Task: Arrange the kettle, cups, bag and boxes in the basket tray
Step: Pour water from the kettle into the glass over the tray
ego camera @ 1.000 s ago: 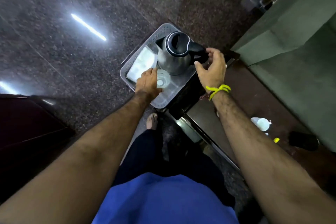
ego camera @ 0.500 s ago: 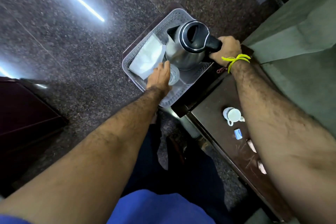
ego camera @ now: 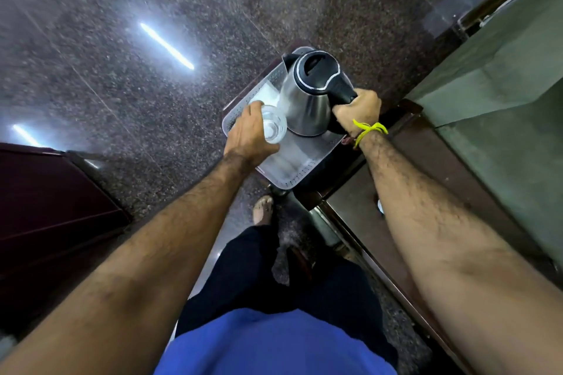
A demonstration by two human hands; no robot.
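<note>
hands at work over a grey basket tray (ego camera: 300,181) set on the corner of a dark wooden table (ego camera: 350,207), above a speckled stone floor (ego camera: 122,85). right hand (ego camera: 359,111) is wrapped tight round the black handle of the steel kettle (ego camera: 307,103), which stands upright at the far end of the tray, spout turned away from the person; whether its base rests on the tray floor or hangs just above cannot be told. left hand (ego camera: 248,134) curls its fingers round a clear glass cup (ego camera: 273,128), mouth up, held just to the left of the kettle and touching or nearly touching its wall. a white bag (ego camera: 268,94) lies flat beyond the left hand, half hidden by kettle and cup. the tray's long axis runs away from the person and leftward; its near end, below both wrists, lies bare, and the left hand is the nearer to it. likely next, the cup goes down beside the kettle, so the gap between kettle wall and tray rim decides the placing. no boxes are in sight. a yellow thread (ego camera: 368,130) circles the right wrist.
</note>
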